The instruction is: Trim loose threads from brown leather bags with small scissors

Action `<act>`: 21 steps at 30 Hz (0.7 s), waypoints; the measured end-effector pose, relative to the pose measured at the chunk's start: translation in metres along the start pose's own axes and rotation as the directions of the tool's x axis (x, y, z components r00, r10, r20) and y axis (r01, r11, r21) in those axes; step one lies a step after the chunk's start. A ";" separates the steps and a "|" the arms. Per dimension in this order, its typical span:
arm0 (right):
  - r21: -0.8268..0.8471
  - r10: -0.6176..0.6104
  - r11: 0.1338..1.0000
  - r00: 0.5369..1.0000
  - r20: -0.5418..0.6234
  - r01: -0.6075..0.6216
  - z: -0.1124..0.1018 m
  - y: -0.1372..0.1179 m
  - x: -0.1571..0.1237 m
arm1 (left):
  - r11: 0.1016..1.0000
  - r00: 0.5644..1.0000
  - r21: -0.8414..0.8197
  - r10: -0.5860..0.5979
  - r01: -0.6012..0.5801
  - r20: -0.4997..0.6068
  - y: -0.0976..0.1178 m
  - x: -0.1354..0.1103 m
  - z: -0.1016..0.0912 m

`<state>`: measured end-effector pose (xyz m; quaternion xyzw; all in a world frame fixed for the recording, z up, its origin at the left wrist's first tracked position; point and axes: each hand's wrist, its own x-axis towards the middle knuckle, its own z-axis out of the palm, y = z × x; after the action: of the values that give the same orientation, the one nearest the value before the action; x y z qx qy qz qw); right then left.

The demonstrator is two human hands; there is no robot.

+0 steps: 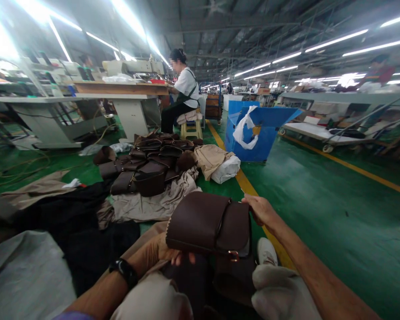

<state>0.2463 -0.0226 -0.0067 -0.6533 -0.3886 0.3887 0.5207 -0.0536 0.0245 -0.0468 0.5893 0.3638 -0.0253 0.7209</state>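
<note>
Left hand (pixel 156 250) cupped under brown leather bag (pixel 198 222), right hand (pixel 260 210) pinching its edge

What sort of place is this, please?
Probably a bag factory: an industrial sewing machine, a heap of dark brown bags on the green floor, and another bag held by the left hand and right hand.

Bright tube lights (pixel 336 40) overhead, strong glare and washed-out bloom at upper left of frame. Green floor (pixel 336 231) glossy, pale reflections at right. Wide-angle bend at frame edges, ceiling (pixel 220 26) and long table (pixel 120 88) curving. Soft shadow beneath bag (pixel 208 224) at lower middle. Far end of hall hazy, detail lost.
</note>
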 end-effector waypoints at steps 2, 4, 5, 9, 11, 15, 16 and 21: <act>-0.013 -0.045 0.999 0.999 0.004 0.045 -0.006 -0.004 -0.004 | 0.999 0.999 -0.047 0.025 -0.023 0.030 -0.001 -0.002 -0.002; 0.012 -0.063 0.998 0.998 0.026 0.063 -0.013 -0.011 -0.016 | 0.993 0.997 -0.098 0.067 -0.064 0.031 -0.005 -0.004 -0.005; 0.034 -0.058 0.998 0.996 0.067 0.055 -0.016 -0.015 -0.025 | 0.989 0.996 -0.119 0.091 -0.087 0.025 -0.007 -0.004 -0.007; 0.031 0.031 0.998 0.839 0.543 -0.056 -0.025 -0.028 -0.061 | 0.973 0.986 -0.173 0.162 -0.153 0.038 -0.013 -0.002 -0.019; -0.054 0.064 0.998 0.718 0.693 -0.036 -0.025 -0.029 -0.069 | 0.969 0.982 -0.193 0.173 -0.157 0.070 -0.015 0.001 -0.026; -0.004 -0.042 0.999 0.841 0.540 0.052 -0.014 -0.024 -0.069 | 0.965 0.972 -0.216 0.182 -0.147 0.150 -0.018 0.007 -0.038; -0.004 -0.087 0.995 0.884 0.458 0.100 -0.009 -0.022 -0.069 | 0.962 0.967 -0.223 0.196 -0.158 0.162 -0.019 0.008 -0.039; -0.217 -0.252 0.919 0.913 0.322 0.330 0.010 -0.024 -0.076 | 0.914 0.938 -0.300 0.323 -0.275 0.123 -0.020 0.010 -0.035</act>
<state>0.2042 -0.0846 0.0229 -0.5879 -0.6025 0.3409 0.4185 -0.0728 0.0524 -0.0701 0.5267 0.2061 0.0866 0.8201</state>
